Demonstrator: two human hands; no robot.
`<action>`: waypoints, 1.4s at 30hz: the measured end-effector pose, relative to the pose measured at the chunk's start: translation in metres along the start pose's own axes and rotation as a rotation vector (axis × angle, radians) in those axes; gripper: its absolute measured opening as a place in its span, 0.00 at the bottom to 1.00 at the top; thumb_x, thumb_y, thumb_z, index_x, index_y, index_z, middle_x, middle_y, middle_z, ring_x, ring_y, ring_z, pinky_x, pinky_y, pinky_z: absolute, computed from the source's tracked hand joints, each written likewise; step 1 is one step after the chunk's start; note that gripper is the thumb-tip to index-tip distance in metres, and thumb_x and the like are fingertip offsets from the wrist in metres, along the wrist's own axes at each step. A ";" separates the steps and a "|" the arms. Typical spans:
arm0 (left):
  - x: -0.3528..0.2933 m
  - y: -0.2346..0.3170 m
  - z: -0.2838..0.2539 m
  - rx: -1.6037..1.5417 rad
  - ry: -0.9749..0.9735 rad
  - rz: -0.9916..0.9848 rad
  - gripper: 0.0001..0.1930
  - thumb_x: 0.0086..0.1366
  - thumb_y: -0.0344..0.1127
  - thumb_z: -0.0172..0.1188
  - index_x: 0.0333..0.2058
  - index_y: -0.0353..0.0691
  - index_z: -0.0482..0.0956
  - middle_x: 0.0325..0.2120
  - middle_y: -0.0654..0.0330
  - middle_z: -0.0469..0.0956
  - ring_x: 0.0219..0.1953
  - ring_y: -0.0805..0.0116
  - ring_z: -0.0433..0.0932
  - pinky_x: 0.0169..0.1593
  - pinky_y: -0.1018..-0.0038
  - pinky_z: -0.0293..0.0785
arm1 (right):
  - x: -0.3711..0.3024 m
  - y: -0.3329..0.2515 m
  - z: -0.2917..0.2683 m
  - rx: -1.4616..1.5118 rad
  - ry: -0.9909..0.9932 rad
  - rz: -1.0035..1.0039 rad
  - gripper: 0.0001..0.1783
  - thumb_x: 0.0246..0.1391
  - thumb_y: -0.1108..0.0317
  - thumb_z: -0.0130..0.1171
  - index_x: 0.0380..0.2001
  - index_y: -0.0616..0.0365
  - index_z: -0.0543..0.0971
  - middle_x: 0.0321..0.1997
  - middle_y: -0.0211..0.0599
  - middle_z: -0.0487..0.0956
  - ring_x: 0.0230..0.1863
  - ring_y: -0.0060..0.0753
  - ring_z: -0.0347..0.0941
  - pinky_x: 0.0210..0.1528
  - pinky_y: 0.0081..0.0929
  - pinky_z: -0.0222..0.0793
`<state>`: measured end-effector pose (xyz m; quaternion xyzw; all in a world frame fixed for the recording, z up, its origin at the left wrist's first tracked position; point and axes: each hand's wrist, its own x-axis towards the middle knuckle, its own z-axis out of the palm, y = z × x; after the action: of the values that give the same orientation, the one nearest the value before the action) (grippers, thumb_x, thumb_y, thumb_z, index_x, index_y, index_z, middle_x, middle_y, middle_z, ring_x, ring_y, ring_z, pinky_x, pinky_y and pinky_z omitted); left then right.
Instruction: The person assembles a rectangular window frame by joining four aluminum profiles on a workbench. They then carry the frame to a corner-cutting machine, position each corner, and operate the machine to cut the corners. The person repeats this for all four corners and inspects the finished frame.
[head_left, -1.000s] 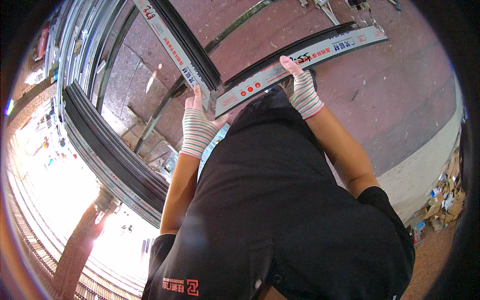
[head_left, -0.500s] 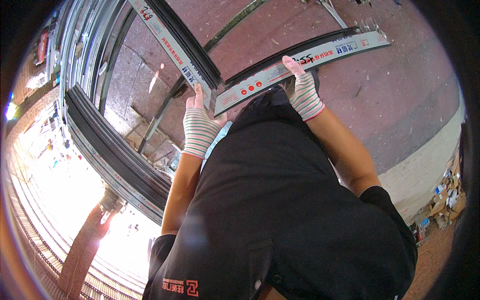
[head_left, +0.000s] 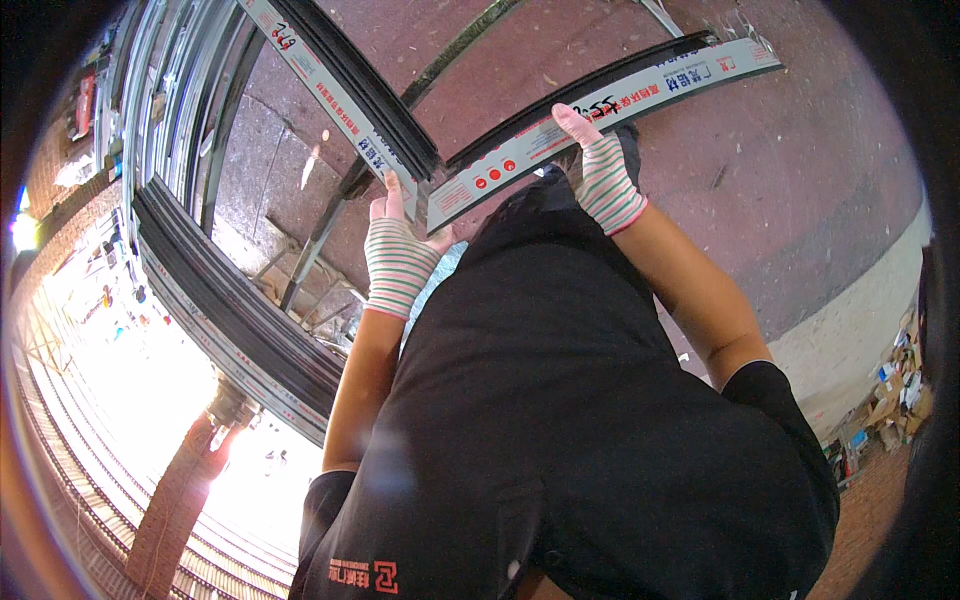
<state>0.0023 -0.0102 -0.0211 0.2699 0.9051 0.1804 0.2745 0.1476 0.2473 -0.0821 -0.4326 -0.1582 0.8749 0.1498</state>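
Two dark aluminium profiles with pale printed film on their faces come together at a corner. The longer profile [head_left: 335,100] runs up and left; the shorter profile [head_left: 610,105] reaches out to the right. My left hand [head_left: 398,250], in a striped fingerless glove, grips the longer profile's near end at the corner, beside the shorter one's end. My right hand [head_left: 608,180], in a matching glove, is closed around the shorter profile near its middle, thumb on the printed face. Its other fingers are hidden behind the profile.
At the left, a bundle of dark profiles [head_left: 235,310] lies near a metal rack [head_left: 215,130] with several long profiles. A reddish-brown floor [head_left: 760,190] spreads to the right. Scraps and cardboard [head_left: 895,390] lie piled at the far right. A brick pillar [head_left: 170,500] stands lower left.
The shorter profile has shifted slightly up and left in the picture, my right hand moving with it. The longer profile has also shifted slightly left. Both hands keep their grip.
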 end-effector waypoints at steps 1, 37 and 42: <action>0.000 -0.002 0.000 0.045 -0.010 -0.009 0.61 0.48 0.27 0.74 0.77 0.35 0.44 0.50 0.53 0.64 0.55 0.63 0.72 0.64 0.71 0.76 | -0.001 0.001 0.000 0.005 -0.003 -0.007 0.13 0.58 0.61 0.74 0.42 0.51 0.81 0.39 0.28 0.81 0.42 0.29 0.80 0.52 0.35 0.77; 0.079 -0.020 0.009 -1.509 -0.212 -0.293 0.39 0.66 0.67 0.63 0.62 0.40 0.73 0.53 0.52 0.80 0.56 0.52 0.79 0.63 0.53 0.75 | 0.000 -0.001 0.000 -0.046 0.004 -0.101 0.15 0.57 0.61 0.74 0.43 0.50 0.81 0.41 0.27 0.82 0.43 0.28 0.80 0.48 0.34 0.78; 0.084 -0.016 0.010 -1.665 -0.271 -0.254 0.34 0.69 0.64 0.61 0.59 0.41 0.75 0.49 0.52 0.82 0.53 0.49 0.82 0.61 0.49 0.77 | 0.004 0.004 -0.008 -0.069 0.039 -0.064 0.19 0.56 0.54 0.74 0.44 0.52 0.80 0.42 0.32 0.82 0.46 0.32 0.79 0.50 0.38 0.77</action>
<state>-0.0576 0.0280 -0.0699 -0.1042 0.4602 0.7209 0.5076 0.1509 0.2464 -0.0913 -0.4494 -0.1989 0.8550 0.1658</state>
